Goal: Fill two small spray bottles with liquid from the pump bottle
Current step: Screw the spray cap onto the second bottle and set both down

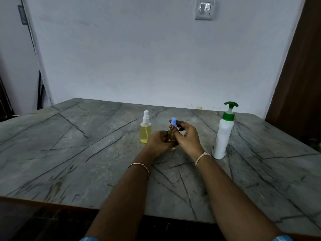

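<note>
A small clear spray bottle with yellow liquid stands on the table, gripped around its body by my left hand. Its blue spray cap sits at the bottle's top, pinched between the fingers of my right hand. Whether the cap is screwed down I cannot tell. To the left stands a second spray bottle, full of yellow liquid, with a white spray cap on. A tall white pump bottle with a green pump head stands upright at the right, apart from both hands.
The grey marbled table runs to a near edge at the bottom and a far edge against a white wall. A brown door or panel stands at the right, and a wall switch is high up.
</note>
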A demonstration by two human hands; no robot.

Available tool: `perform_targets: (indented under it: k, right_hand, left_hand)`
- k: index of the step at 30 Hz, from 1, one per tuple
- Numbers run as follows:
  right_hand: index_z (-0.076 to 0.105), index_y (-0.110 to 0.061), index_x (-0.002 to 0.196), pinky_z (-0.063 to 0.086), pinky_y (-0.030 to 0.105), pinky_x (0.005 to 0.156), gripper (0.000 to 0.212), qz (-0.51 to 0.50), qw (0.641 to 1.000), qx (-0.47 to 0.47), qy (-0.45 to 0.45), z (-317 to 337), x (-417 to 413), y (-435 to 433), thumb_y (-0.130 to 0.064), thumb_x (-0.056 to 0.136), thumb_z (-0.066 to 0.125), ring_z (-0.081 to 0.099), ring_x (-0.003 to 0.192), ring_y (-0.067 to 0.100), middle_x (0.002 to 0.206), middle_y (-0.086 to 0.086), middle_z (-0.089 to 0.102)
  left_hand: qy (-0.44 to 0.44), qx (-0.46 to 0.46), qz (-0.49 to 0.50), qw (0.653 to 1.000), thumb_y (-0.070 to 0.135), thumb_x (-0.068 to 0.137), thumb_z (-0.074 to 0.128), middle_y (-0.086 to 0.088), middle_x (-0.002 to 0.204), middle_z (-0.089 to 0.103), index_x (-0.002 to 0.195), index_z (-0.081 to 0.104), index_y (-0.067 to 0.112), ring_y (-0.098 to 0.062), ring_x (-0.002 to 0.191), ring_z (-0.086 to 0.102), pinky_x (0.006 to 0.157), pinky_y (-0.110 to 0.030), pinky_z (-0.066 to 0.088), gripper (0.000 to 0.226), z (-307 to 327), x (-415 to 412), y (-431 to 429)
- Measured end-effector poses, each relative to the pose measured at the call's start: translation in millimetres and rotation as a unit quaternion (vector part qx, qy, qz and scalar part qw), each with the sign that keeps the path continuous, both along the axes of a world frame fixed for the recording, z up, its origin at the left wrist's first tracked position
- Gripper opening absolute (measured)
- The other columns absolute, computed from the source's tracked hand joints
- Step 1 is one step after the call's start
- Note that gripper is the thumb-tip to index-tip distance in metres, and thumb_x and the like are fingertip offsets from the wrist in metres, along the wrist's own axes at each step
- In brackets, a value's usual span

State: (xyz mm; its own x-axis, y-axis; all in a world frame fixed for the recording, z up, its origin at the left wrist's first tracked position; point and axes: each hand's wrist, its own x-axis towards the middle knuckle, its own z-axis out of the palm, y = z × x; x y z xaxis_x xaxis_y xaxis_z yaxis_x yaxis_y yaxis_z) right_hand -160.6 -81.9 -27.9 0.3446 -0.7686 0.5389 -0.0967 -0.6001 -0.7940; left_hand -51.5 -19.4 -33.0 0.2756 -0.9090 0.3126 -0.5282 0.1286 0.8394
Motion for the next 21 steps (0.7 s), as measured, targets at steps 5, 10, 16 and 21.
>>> perform_targets:
  k: [5,10,16,21]
  right_hand:
    - [0.062,-0.015,0.124,0.037,0.019,0.084,0.043,0.02,0.999,0.02,0.037,-2.5,-1.7,-8.4,-0.04,0.09,0.059,0.05,0.115,0.012,0.124,0.0,0.061]
    - [0.069,-0.017,0.109,0.04,0.047,0.102,0.041,-0.022,0.999,0.026,0.038,-4.8,1.3,-11.8,-0.049,0.085,0.062,0.055,0.114,0.018,0.114,0.0,0.066]
    - [0.07,-0.02,0.108,0.043,0.048,0.097,0.037,-0.102,0.994,0.01,0.03,-7.9,7.9,-6.9,-0.049,0.085,0.063,0.059,0.106,0.02,0.109,0.0,0.068]
    - [0.071,-0.019,0.109,0.043,0.045,0.098,0.038,-0.143,0.989,-0.018,0.039,-5.7,10.3,-0.3,-0.048,0.087,0.062,0.057,0.11,0.02,0.109,0.002,0.069]
  left_hand:
    - [0.014,0.006,-0.022,1.0,0.013,0.078,0.074,-0.011,0.094,0.072,0.089,0.066,0.015,-0.023,0.092,0.069,0.09,-0.041,0.053,0.014,0.5,0.5,0.0]
    - [0.019,0.014,-0.03,0.999,0.012,0.079,0.073,-0.009,0.094,0.071,0.095,0.065,0.01,-0.022,0.092,0.068,0.087,-0.032,0.053,0.017,2.2,-0.7,0.7]
    - [-0.016,0.013,-0.008,1.0,0.01,0.079,0.072,-0.01,0.096,0.071,0.099,0.065,0.008,-0.02,0.092,0.068,0.088,-0.034,0.054,0.022,0.6,0.0,-3.3]
    - [-0.037,0.013,0.014,0.999,0.007,0.078,0.072,-0.013,0.096,0.071,0.104,0.065,0.003,-0.024,0.091,0.068,0.088,-0.04,0.054,0.028,-1.5,1.5,-5.6]
